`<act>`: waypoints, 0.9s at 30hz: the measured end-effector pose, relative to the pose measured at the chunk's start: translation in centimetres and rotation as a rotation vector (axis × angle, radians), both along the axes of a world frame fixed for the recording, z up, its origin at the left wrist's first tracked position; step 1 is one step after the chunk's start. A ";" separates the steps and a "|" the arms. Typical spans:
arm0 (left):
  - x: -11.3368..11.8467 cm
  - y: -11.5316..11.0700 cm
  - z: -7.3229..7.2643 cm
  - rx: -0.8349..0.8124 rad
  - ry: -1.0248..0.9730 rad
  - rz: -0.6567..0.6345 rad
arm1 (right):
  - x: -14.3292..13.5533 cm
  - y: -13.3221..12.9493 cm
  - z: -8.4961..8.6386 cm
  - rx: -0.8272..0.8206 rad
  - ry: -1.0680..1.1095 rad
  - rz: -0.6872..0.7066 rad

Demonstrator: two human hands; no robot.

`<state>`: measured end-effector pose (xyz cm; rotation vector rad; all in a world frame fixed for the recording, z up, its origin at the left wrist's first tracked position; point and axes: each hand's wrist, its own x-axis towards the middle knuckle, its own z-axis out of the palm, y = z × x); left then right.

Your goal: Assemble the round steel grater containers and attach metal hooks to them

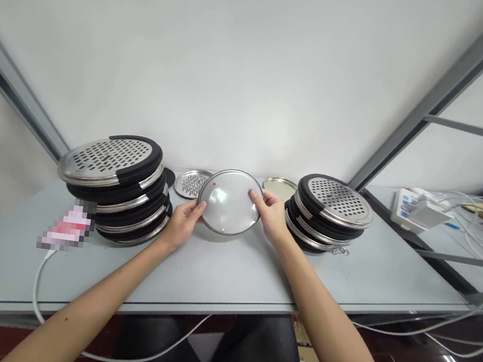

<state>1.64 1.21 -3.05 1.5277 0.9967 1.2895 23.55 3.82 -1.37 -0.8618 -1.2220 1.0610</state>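
Observation:
Between my two hands a round see-through lid (229, 210) with a thin metal rim is held up above the table, tilted to face me. A small red mark shows near its upper left edge. My left hand (183, 221) pinches the left rim, thumb on the near face. On the right rim, my right hand (271, 213) grips with its thumb over the face and its fingers behind. Partly hidden behind the lid lies a round metal grater plate (190, 184). A gold-toned round disc (280, 186) is partly covered by my right hand.
Stacks of round, black-edged metal graters stand at left (113, 158) and right (337, 201) on the grey table (219, 282). A pixelated object with a white cable (38, 279) lies front left. Metal shelf posts, a power strip (419, 211) and loose cables are at right.

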 end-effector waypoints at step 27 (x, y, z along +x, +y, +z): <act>-1.6 -0.4 0.2 0.883 0.690 0.143 | 0.1 0.9 -0.3 -0.446 0.147 0.090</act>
